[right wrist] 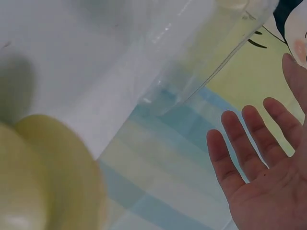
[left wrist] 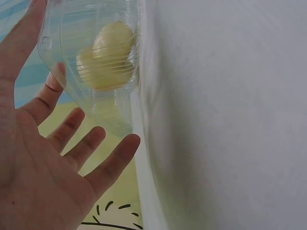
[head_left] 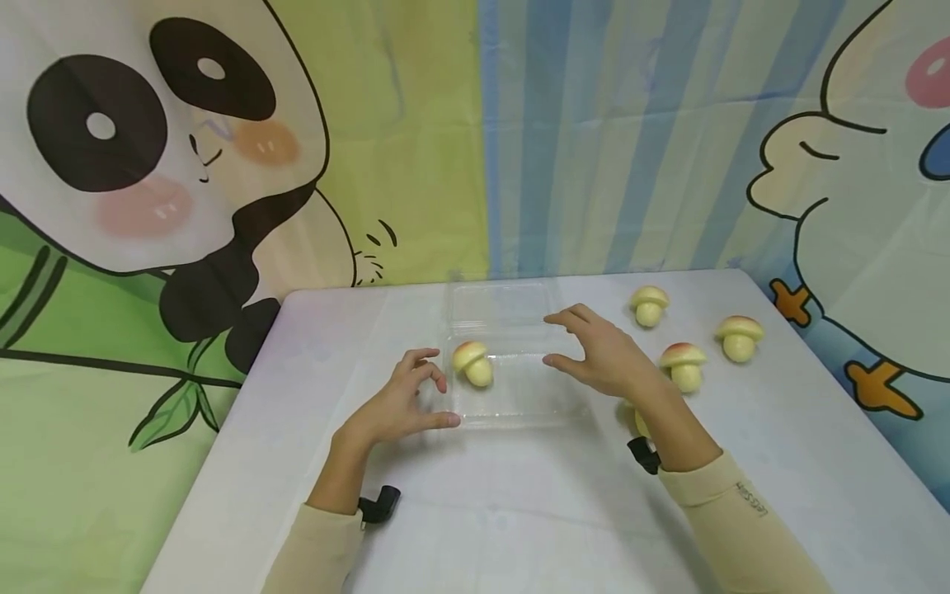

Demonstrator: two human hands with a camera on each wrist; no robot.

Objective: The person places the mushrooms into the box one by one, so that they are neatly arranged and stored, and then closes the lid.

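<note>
Seen from beside the bench (head_left: 475, 520): clear container (head_left: 527, 396) lies on it between the two hands, its lid (head_left: 500, 305) laid back on the far side. One mushroom-shaped piece (head_left: 473, 364) sits inside, at the left end. Left hand (head_left: 406, 402): fingers and thumb apart, curved about the left end wall; no grip seen, contact at the thumb not certain. Right hand (head_left: 604, 355): thumb and fingers apart, holding nothing, by the right end. Handling, estimated: container very light, thin-walled, springy, slick; likely to skid or buckle if squeezed hard. Best hold is low on the two end walls, near the corners, evenly from both sides. The piece looks smooth and light, firm or soft not determinable; the stem under the cap offers a pinch, though it could roll. Around: four similar pieces at right, a rear one (head_left: 649, 306), a far-right one (head_left: 740, 339), a middle one (head_left: 684, 368), and a near one (head_left: 640, 421) partly hidden by the right forearm (head_left: 671, 425), which crosses the approach to it. Printed backdrop (head_left: 416, 148) rises just behind the lid, limiting room there.
</note>
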